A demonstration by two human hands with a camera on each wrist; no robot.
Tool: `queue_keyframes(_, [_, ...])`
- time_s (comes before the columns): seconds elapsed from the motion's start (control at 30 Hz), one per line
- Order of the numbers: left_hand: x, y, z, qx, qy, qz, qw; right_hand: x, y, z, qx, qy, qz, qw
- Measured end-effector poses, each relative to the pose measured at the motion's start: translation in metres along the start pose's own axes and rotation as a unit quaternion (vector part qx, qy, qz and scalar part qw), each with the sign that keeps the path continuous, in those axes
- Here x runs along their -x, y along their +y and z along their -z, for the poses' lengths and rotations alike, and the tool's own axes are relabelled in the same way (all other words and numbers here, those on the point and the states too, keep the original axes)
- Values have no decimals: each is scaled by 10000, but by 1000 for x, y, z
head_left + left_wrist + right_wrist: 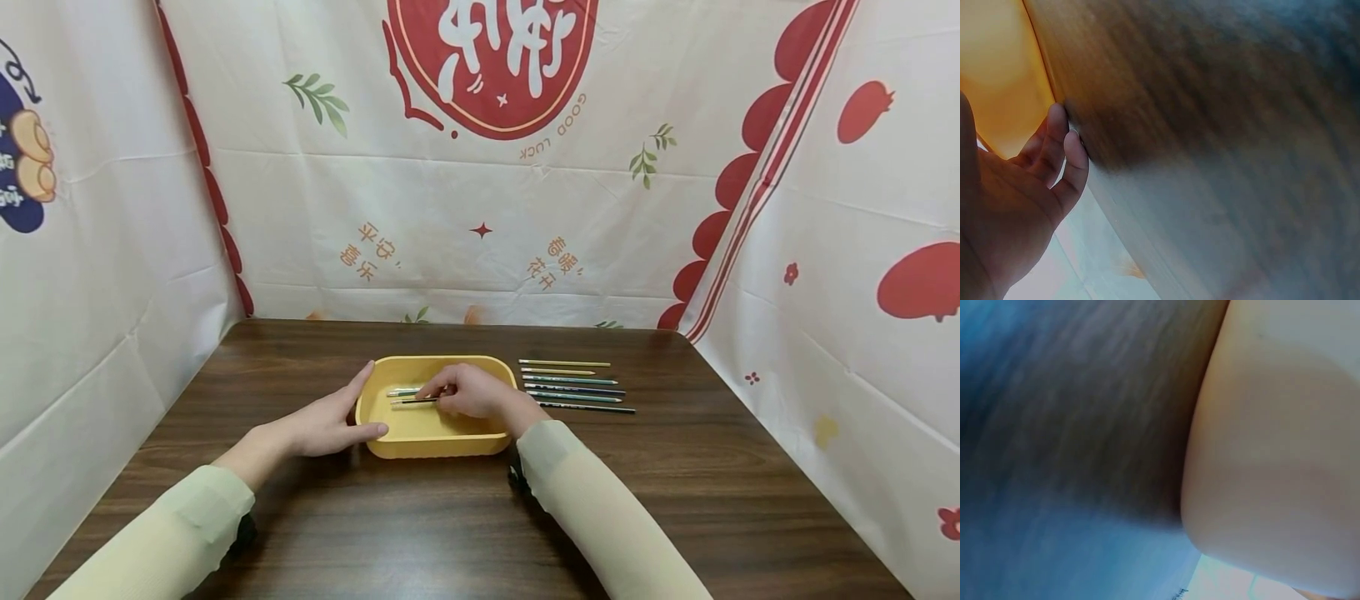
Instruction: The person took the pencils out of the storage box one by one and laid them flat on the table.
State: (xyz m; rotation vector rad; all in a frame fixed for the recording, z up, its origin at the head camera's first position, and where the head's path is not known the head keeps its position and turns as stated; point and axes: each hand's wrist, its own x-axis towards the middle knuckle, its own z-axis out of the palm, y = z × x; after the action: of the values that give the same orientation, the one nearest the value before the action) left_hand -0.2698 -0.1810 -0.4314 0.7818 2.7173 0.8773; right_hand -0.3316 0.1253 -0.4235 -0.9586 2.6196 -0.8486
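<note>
A yellow plastic bin (438,447) stands on the table with a few pencils lying in it. My left hand (327,419) rests against the bin's left end, its thumb by the front rim. In the left wrist view, that hand's fingertips (1057,119) touch the bin's outer side. My right hand (476,392) reaches down inside the bin and pinches a dark pencil (412,402) with a pale end, its other end hidden by the fingers. Behind it lie light and green pencils (402,392), partly covered. A close, blurred pale surface fills much of the right wrist view.
Right of the bin, several pencils lie side by side in a row, among them a yellow pencil (566,363) and a black pencil (588,407). The dark wooden table (420,533) is bordered by printed cloth walls (465,192) at the back and sides.
</note>
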Motion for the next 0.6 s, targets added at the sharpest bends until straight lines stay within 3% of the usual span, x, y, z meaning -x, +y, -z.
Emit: queue_keyframes(0.6, [-1, 0, 0, 59, 2, 59, 10000, 12, -15, 24, 18, 369, 427, 9984])
